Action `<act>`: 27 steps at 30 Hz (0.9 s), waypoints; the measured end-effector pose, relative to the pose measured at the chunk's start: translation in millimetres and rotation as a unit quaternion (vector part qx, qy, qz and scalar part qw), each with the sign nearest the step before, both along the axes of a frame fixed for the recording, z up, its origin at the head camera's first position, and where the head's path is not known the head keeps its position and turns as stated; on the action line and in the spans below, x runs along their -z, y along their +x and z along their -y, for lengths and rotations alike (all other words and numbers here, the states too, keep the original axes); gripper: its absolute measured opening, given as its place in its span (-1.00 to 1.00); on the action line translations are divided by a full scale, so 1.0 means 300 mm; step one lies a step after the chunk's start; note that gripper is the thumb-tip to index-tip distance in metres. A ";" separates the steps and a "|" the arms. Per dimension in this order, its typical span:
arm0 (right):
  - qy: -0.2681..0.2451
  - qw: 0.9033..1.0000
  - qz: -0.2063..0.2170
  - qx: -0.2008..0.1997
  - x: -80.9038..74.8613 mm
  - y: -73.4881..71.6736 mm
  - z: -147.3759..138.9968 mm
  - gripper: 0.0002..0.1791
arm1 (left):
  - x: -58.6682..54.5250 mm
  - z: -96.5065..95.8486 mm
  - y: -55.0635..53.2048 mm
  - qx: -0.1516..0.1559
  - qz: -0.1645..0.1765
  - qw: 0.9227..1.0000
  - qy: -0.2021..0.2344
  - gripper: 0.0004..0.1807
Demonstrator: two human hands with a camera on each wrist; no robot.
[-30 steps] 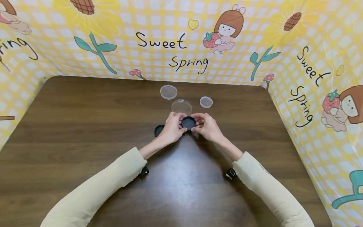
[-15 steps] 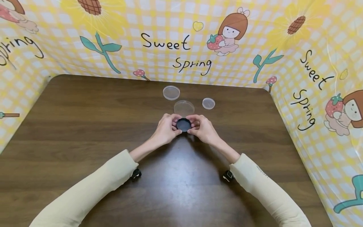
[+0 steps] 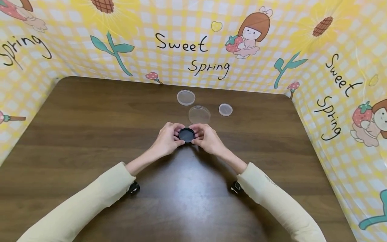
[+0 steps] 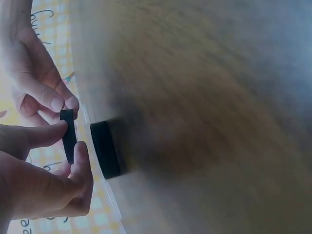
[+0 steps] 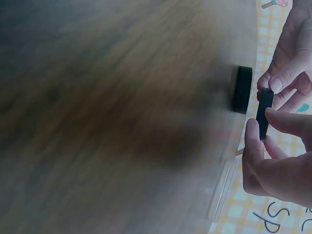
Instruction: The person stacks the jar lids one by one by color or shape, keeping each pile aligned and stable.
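A shallow black round lid is held level between both hands, close above the table. My left hand pinches its left edge between thumb and fingers. Opposite, my right hand pinches the right edge the same way. Both wrist views show the lid edge-on, as a thin black band. Just beneath it, on the table, sits a thicker short black cylinder, also in the right wrist view. From the head view, the held lid and the hands hide that lower piece.
Beyond the hands lie clear round dishes: a large one nearest, another behind it, and a small one to the right. The brown wooden table meets a yellow checked cloth at its back and sides.
Both hands have moved left with the lid, and it now covers the spot of the other black piece that showed left of the hands a second ago. The clear dishes stay put.
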State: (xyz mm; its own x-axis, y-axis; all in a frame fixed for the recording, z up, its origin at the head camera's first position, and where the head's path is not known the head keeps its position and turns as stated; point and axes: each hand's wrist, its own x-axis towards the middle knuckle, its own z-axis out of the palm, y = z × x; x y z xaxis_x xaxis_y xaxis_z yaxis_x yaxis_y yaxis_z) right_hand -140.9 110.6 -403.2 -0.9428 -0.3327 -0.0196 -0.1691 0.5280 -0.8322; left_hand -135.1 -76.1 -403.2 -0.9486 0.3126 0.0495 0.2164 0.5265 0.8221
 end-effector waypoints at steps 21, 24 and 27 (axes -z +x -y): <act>0.011 0.999 0.006 -0.036 0.009 -0.016 0.075 -0.51 | 0.001 0.070 0.014 -0.013 0.003 1.000 -0.027 -0.49; 0.017 0.999 0.007 -0.038 0.011 -0.018 0.079 -0.51 | 0.004 0.071 0.015 -0.014 0.009 0.999 -0.030 -0.50; 0.017 0.999 0.011 -0.039 0.011 -0.019 0.082 -0.51 | 0.007 0.074 0.016 -0.017 0.010 0.999 -0.031 -0.50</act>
State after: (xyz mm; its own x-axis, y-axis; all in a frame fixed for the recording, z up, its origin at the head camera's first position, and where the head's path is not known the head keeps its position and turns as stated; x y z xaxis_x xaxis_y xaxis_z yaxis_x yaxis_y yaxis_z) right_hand -146.7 85.8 -406.6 -0.9133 -0.4038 -0.0525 -0.1929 0.5427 -0.8175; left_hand -130.3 -98.4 -405.4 -0.9591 0.2830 0.0109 0.1811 0.5835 0.7917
